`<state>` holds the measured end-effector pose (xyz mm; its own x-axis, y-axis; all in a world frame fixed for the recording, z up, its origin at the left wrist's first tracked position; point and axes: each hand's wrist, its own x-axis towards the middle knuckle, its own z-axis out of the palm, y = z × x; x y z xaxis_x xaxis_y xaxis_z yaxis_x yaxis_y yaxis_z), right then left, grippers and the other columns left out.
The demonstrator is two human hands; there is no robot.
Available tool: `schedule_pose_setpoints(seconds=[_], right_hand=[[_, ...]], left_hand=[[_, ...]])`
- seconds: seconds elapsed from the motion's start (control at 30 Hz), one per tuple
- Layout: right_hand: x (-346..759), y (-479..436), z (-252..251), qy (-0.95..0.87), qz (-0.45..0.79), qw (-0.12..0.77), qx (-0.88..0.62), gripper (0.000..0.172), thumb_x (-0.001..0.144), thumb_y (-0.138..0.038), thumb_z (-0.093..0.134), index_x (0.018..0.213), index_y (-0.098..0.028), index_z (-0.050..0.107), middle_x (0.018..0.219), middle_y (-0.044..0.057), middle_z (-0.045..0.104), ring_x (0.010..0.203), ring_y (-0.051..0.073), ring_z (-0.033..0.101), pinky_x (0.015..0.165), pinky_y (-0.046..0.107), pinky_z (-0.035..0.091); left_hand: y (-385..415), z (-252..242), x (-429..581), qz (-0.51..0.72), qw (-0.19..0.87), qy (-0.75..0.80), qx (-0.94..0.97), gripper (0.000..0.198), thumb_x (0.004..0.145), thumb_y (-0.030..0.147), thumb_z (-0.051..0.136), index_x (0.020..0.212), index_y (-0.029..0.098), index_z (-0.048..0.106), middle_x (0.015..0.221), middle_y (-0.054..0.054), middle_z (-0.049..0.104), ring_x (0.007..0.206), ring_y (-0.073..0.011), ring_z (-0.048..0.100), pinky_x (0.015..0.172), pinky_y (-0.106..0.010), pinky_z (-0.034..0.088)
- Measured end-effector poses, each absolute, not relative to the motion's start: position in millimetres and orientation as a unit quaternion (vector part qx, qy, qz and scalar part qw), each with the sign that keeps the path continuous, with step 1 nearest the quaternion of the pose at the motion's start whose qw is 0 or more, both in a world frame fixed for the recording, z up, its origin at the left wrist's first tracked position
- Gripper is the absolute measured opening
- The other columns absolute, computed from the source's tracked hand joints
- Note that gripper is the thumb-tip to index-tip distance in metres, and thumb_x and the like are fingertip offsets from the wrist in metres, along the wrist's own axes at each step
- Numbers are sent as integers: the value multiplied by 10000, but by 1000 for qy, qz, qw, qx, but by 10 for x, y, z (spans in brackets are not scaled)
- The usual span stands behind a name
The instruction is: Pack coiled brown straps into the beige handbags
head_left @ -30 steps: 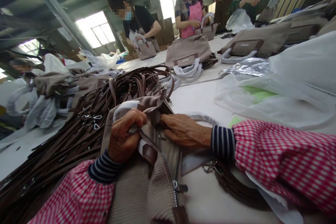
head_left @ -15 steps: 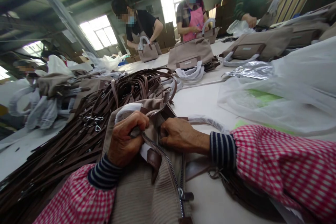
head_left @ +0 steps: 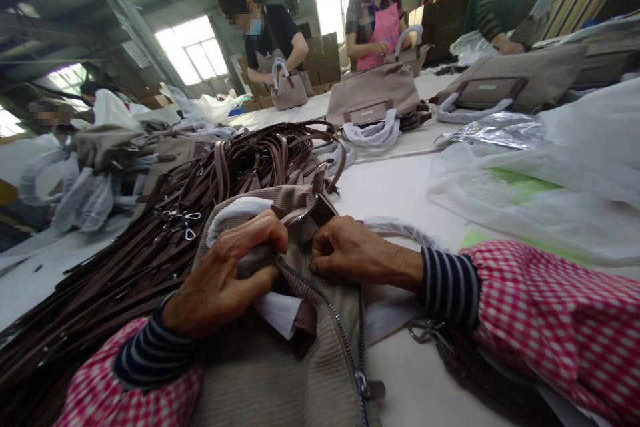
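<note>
A ribbed beige fabric bag (head_left: 265,380) lies in front of me, with its metal-toothed zipper (head_left: 325,307) open. My left hand (head_left: 227,280) grips the bag's ribbed top edge, beside a white padded strip (head_left: 235,217). My right hand (head_left: 350,253) pinches the edge of the opening near the top of the zipper. A brown leather tab (head_left: 305,323) hangs below the hands. A white-wrapped bag handle (head_left: 397,228) runs behind my right wrist. Most of the bag's inside is hidden by my hands.
A heap of brown straps with metal clips (head_left: 150,260) lies left on the white table (head_left: 395,203). Clear plastic bags (head_left: 520,193) lie right. Finished beige bags (head_left: 373,97) stand farther along, with several co-workers (head_left: 375,27) working beyond them.
My left hand has turned and its wrist has swung lower left, with the fingers spread farther across the bag. The view has shifted slightly, and the zipper's lower end has moved right.
</note>
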<state>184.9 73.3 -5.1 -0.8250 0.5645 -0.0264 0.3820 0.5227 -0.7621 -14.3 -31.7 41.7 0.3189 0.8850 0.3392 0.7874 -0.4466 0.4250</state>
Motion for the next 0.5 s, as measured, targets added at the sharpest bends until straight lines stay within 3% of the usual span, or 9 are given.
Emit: schedule_pose_setpoints(seconds=[0.1, 0.17, 0.27, 0.33, 0.4, 0.5], right_hand=[[1854, 700, -37, -901, 338, 116, -245, 73, 776, -116, 653, 750, -132, 719, 705, 4, 668, 611, 96, 511, 567, 239, 305], [1852, 686, -39, -915, 302, 118, -240, 76, 790, -141, 649, 742, -135, 708, 708, 14, 670, 600, 101, 492, 566, 250, 290], [1844, 675, -72, -925, 267, 119, -242, 78, 794, -169, 650, 745, -139, 702, 715, 30, 676, 590, 112, 481, 568, 264, 281], [1842, 667, -116, -928, 255, 123, -243, 90, 807, -194, 650, 763, -138, 705, 737, 45, 689, 601, 123, 498, 581, 271, 289], [1845, 657, -169, -929, 238, 144, -244, 104, 826, -221, 651, 794, -137, 704, 758, 56, 697, 622, 135, 514, 592, 279, 291], [1854, 640, -236, -928, 223, 174, -243, 89, 835, -218, 647, 815, -142, 688, 748, 48, 686, 628, 140, 503, 596, 284, 278]], left_hand=[[-331, 471, -119, 234, 132, 515, 814, 114, 890, 252, 580, 970, 223, 654, 941, -3, 640, 901, -185, 615, 780, -275, 497], [-308, 470, -83, 213, 149, 521, 813, 157, 956, 308, 559, 893, 215, 669, 921, -6, 638, 877, -180, 610, 772, -276, 482], [-255, 421, -18, 175, 81, 563, 803, 430, 1043, 377, 491, 666, 188, 573, 766, -6, 574, 726, -161, 567, 698, -299, 422], [-235, 398, 15, 114, 3, 590, 800, 472, 1039, 389, 529, 615, 183, 536, 725, 0, 553, 667, -154, 549, 655, -315, 372], [-231, 405, 33, 33, -59, 591, 804, 374, 987, 356, 623, 656, 188, 579, 775, 0, 593, 677, -162, 571, 632, -318, 349], [-225, 433, 44, -23, -94, 578, 810, 49, 924, 267, 686, 937, 220, 697, 938, -13, 677, 795, -203, 650, 651, -305, 399]])
